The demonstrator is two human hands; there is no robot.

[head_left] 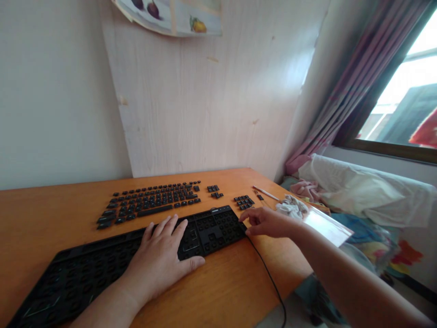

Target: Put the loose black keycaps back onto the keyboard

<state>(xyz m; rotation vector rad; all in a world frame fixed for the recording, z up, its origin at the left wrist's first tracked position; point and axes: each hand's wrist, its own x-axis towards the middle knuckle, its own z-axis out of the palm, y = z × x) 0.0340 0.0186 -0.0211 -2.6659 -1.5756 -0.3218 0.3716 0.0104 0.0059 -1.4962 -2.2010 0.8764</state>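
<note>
A black keyboard [213, 234] with its keycaps off lies slantwise across the table, bare key sockets showing. My left hand [160, 255] rests flat over its middle, fingers spread and thumb out towards the near edge. At the keyboard's right end is my right hand [259, 222], its fingers bent and the thumb close to the index finger; whatever is between them is hidden or too small to name. Behind the keyboard, loose black keycaps [160, 196] lie in rows, with smaller groups of keycaps [243, 202] to the right.
A black cable [269, 273] runs from the keyboard over the table's [211, 287] front edge. To the right lie a thin pen-like stick [265, 192], a crumpled cloth [292, 207] and a pale flat sheet [327, 225]. Bedding [365, 191] is piled beyond, below the window.
</note>
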